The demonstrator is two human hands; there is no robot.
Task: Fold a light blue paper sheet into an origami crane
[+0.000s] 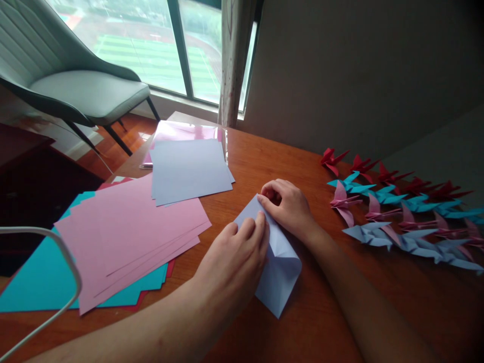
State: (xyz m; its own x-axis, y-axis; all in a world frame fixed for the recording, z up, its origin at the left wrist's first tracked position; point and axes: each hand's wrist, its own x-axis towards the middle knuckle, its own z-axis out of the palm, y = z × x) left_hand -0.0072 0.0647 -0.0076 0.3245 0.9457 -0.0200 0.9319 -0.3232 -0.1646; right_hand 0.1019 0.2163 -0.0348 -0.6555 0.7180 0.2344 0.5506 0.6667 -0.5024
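Note:
A pale blue sheet of origami paper lies partly folded on the table, its lower right side curling up off the wood. My right hand pinches the paper's far corner between thumb and curled index finger. Across its middle, my left hand bears down with fingers bent and held together, the tips near the other hand's thumb. Part of the sheet is hidden beneath the left hand.
Pink sheets lie over turquoise sheets at left, with pale blue sheets and a clear plastic packet behind. Rows of folded paper cranes stand at right. A white cable loops at the left edge.

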